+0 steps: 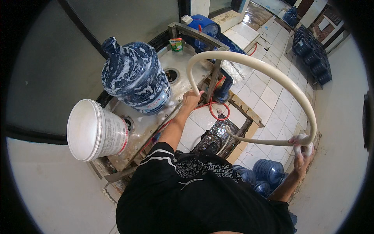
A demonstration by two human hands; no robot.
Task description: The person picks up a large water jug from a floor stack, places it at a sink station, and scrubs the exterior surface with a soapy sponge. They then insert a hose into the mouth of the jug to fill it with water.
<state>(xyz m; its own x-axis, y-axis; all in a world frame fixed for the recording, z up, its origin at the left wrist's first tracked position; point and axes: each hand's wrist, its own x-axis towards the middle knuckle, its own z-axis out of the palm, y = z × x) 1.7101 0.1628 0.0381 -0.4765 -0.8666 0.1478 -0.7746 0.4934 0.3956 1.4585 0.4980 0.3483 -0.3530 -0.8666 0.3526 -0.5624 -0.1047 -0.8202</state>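
A thick cream hose [257, 64] arcs through the air between my two hands. My left hand [191, 100] grips it at the edge of the wet metal counter [182, 63]; the hose's end there is hidden. Out to the right, my right hand [302, 149], covered in white suds, is closed around the same hose, which runs back from it toward the floor trough. A large blue water jug [136, 77], streaked with foam, stands upright on the counter left of my left hand. Beside the jug is a white plastic bucket [112, 131], its inside looking pale.
Drain holes [171, 75] open in the counter. A green pouch [176, 44] stands near its metal frame [198, 35]. A red hose [220, 117] loops by the wet floor trough [217, 131]. Blue jugs [267, 172] sit low right; more stacked jugs [311, 55] line the far wall.
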